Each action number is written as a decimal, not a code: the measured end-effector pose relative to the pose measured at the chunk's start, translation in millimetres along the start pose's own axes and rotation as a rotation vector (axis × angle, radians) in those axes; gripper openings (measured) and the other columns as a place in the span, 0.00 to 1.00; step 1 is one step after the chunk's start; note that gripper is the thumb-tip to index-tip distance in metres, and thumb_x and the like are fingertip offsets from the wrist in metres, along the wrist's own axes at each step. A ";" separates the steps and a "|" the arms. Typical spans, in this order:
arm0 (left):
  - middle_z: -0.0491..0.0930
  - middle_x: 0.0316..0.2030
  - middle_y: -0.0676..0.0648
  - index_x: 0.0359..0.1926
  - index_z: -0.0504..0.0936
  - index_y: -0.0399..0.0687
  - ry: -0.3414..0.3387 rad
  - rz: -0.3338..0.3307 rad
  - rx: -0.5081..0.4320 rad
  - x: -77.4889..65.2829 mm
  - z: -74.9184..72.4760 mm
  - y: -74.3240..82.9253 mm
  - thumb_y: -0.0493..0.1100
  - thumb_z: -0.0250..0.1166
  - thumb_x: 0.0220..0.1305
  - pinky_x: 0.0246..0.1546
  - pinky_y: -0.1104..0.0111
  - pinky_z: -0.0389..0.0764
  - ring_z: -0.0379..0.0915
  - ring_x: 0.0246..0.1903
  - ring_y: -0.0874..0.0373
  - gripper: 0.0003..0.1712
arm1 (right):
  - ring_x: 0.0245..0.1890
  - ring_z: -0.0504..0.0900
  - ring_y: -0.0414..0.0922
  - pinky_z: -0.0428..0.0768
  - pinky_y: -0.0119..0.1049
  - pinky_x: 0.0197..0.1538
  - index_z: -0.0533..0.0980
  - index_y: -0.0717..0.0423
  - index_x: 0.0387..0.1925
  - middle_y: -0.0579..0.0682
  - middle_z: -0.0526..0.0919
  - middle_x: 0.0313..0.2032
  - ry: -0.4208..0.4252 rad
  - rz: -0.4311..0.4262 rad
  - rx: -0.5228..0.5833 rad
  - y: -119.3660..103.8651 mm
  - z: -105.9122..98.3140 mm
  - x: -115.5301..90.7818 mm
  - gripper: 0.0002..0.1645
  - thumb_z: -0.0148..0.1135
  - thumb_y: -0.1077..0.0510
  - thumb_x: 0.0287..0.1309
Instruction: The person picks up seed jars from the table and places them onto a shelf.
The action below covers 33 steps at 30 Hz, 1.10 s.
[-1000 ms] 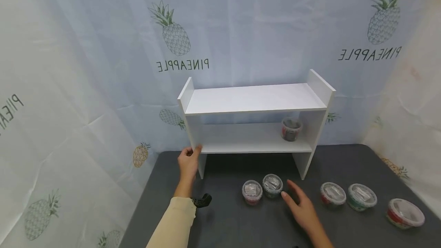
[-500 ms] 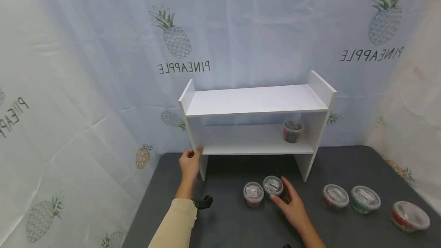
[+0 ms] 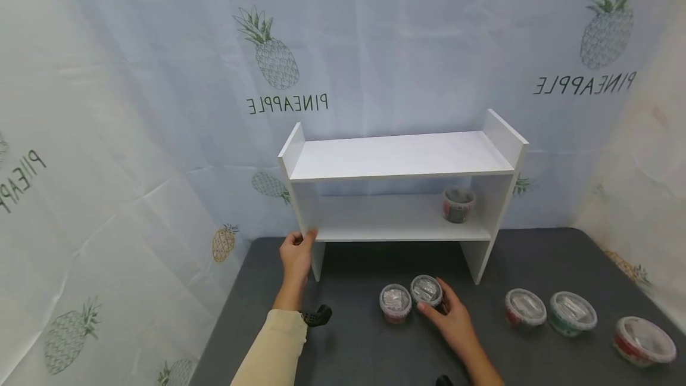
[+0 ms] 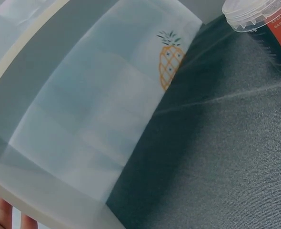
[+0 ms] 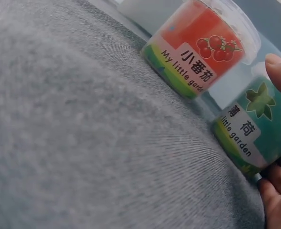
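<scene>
A white two-tier shelf (image 3: 396, 156) stands on the dark table. My left hand (image 3: 296, 257) grips its left side panel low down, thumb on the front edge and fingers behind the outer face. Before the shelf sits a lidded plastic cup with a green mint label (image 5: 255, 124), its clear lid (image 3: 426, 289) facing up. My right hand (image 3: 452, 321) holds this cup, thumb on one side and fingers on the other. Close to its left is a second lidded cup, with a red tomato label (image 5: 197, 47), which neither hand touches.
One more cup (image 3: 458, 205) stands on the middle board, near the right panel. Lidded cups with red (image 3: 525, 307), green (image 3: 573, 313) and red (image 3: 643, 341) labels line the table's right side. Pineapple-print cloth (image 3: 396, 46) hangs behind.
My right hand has moved left to the green cup and closed its fingers round it. My left hand keeps its grip on the shelf. The head view has shifted slightly.
</scene>
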<state>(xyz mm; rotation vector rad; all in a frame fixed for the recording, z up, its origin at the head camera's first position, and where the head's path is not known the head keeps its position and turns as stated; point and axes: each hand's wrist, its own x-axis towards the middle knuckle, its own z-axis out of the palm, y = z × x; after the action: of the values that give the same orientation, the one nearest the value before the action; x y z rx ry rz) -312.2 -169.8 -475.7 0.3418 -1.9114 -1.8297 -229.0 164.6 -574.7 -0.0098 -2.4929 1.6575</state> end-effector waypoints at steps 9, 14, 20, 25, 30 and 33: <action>0.76 0.31 0.48 0.37 0.80 0.39 -0.006 0.000 -0.013 0.9 0.3 1.7 0.52 0.72 0.59 0.33 0.63 0.69 0.68 0.32 0.55 0.20 | 0.63 0.73 0.61 0.69 0.55 0.63 0.62 0.58 0.71 0.66 0.69 0.66 0.034 -0.019 -0.019 -1.5 1.5 -2.3 0.49 0.74 0.47 0.54; 0.76 0.30 0.48 0.37 0.80 0.40 0.000 0.005 -0.007 1.4 1.2 -0.6 0.52 0.72 0.59 0.32 0.64 0.69 0.67 0.32 0.56 0.20 | 0.62 0.74 0.60 0.70 0.54 0.63 0.63 0.58 0.70 0.65 0.70 0.66 0.051 -0.027 -0.019 2.6 3.6 -2.4 0.48 0.74 0.48 0.52; 0.77 0.32 0.48 0.38 0.80 0.39 -0.002 0.010 0.000 1.8 2.1 -1.8 0.53 0.71 0.59 0.35 0.64 0.69 0.69 0.33 0.56 0.21 | 0.62 0.74 0.57 0.70 0.52 0.63 0.63 0.56 0.70 0.63 0.71 0.65 0.058 -0.013 -0.017 5.5 4.1 -2.5 0.48 0.75 0.47 0.52; 0.78 0.32 0.47 0.40 0.81 0.39 -0.002 0.021 0.013 -0.3 2.1 2.9 0.55 0.72 0.59 0.35 0.64 0.71 0.70 0.33 0.56 0.23 | 0.61 0.76 0.56 0.72 0.50 0.62 0.64 0.57 0.69 0.62 0.73 0.64 0.075 -0.021 -0.013 5.7 4.4 -2.0 0.48 0.76 0.48 0.51; 0.81 0.33 0.43 0.39 0.82 0.39 0.039 0.107 0.062 -1.7 -0.5 6.9 0.54 0.72 0.58 0.34 0.65 0.74 0.74 0.32 0.55 0.22 | 0.61 0.75 0.58 0.71 0.52 0.62 0.64 0.59 0.69 0.64 0.73 0.64 0.072 -0.041 0.012 5.1 5.7 -0.6 0.48 0.76 0.48 0.51; 0.83 0.34 0.42 0.38 0.83 0.40 0.063 0.162 0.108 -2.5 -2.6 9.1 0.53 0.73 0.58 0.34 0.65 0.75 0.75 0.32 0.55 0.20 | 0.61 0.75 0.59 0.71 0.52 0.62 0.64 0.59 0.69 0.64 0.73 0.64 0.071 -0.036 0.010 5.8 6.4 -1.1 0.48 0.76 0.48 0.51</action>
<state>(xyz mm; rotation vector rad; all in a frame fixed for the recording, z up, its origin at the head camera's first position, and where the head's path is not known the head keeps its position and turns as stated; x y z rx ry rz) -307.5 -170.1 -467.2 0.2677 -1.9392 -1.5978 -229.2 160.9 -582.6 -0.0212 -2.4184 1.6266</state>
